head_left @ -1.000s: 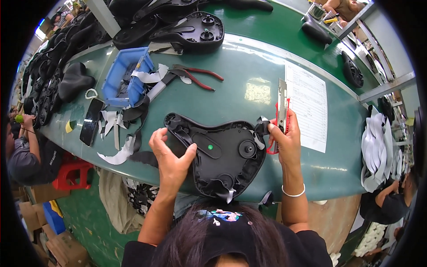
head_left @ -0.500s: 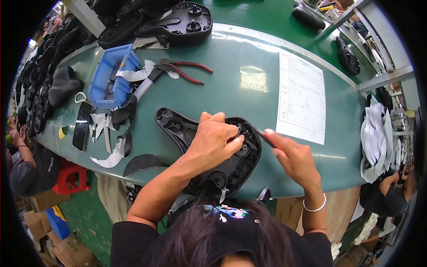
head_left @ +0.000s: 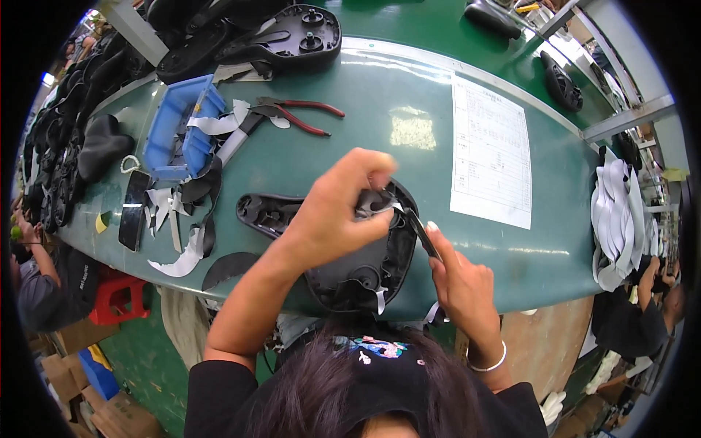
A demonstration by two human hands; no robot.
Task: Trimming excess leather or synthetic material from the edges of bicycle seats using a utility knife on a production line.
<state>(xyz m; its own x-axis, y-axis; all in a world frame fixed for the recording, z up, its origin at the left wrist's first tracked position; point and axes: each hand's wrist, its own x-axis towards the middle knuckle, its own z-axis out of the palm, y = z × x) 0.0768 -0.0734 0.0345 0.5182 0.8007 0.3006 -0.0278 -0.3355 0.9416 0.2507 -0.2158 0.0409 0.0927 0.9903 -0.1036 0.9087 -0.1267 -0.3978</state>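
Note:
A black bicycle saddle (head_left: 358, 259) lies underside up at the front of the green table, its narrow nose to the left. My left hand (head_left: 336, 208) is above its far side, fingers curled and blurred by motion, apparently pinching the edge of the saddle cover; a pale bit shows beside the fingers. My right hand (head_left: 464, 288) grips a slim dark knife (head_left: 422, 235) pointing up and left at the saddle's right rim. A white-backed flap of cover (head_left: 380, 299) hangs loose at the near rim.
Left of the saddle are cover scraps (head_left: 182, 252), a phone (head_left: 134, 210), a blue bin (head_left: 175, 128) and red-handled pliers (head_left: 307, 117). A printed sheet (head_left: 491, 153) lies to the right. More saddles (head_left: 292, 44) are stacked at the back left. White covers (head_left: 617, 219) hang at the right edge.
My left hand has lifted up and away from the saddle's middle. My right hand has moved left and down. The saddle has turned slightly, its nose shifting left and nearer.

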